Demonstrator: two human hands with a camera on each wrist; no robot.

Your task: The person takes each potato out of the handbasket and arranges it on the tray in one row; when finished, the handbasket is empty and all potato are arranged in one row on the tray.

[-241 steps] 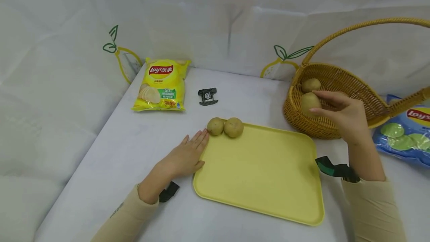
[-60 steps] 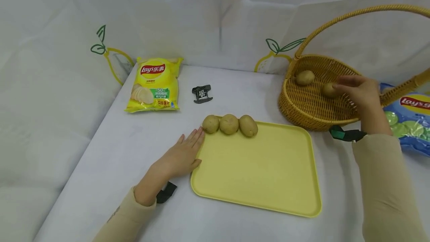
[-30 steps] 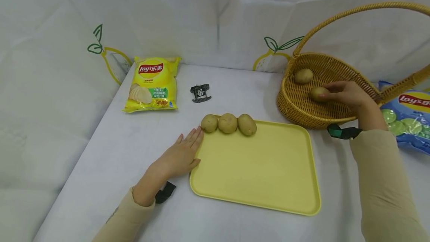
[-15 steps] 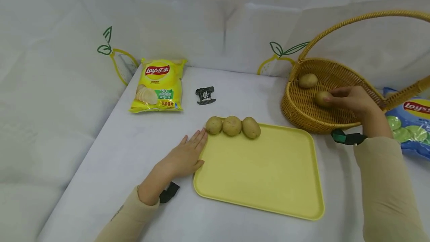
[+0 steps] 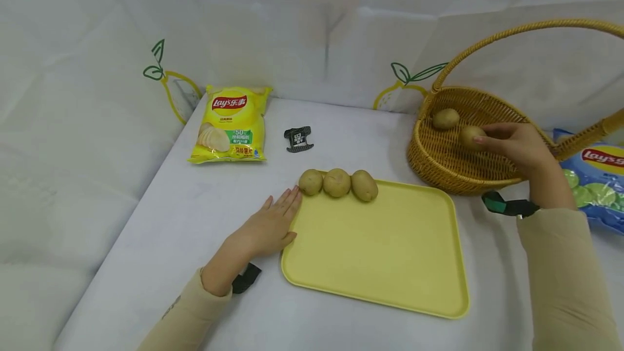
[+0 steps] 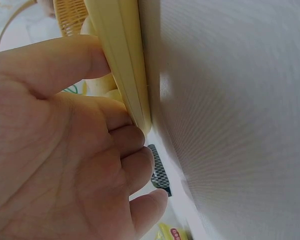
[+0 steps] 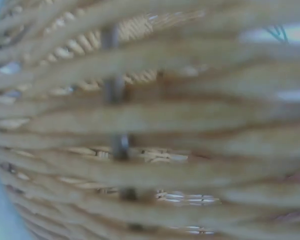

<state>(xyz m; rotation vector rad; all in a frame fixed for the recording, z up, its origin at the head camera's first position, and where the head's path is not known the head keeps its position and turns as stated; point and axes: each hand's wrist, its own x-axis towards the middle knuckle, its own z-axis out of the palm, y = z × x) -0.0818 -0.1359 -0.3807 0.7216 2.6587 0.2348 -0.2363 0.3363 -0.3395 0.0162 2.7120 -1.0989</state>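
Observation:
My right hand point(image 5: 519, 145) reaches into the wicker basket point(image 5: 439, 164) and pinches a potato point(image 5: 472, 138) between thumb and fingers. Another potato point(image 5: 446, 118) lies at the basket's left inside. Three potatoes sit in a row along the far left edge of the yellow tray point(image 5: 375, 248); the rightmost potato point(image 5: 364, 186) is the longest. My left hand point(image 5: 270, 225) rests flat with straight fingers against the tray's left edge. The left wrist view shows its fingers point(image 6: 134, 170) touching the tray's side. In the right wrist view, blurred basket weave point(image 7: 165, 120) hides the hand.
A yellow chip bag point(image 5: 230, 124) lies at the back left, with a small black packet point(image 5: 298, 139) to its right. A blue chip bag point(image 5: 597, 186) lies partly behind the right arm. The basket's tall handle point(image 5: 531, 27) arches above it.
Since the oldest frame, a third potato has come onto the tray. Lately the right hand has taken hold of another potato and lifted it slightly inside the basket. The left hand keeps its place.

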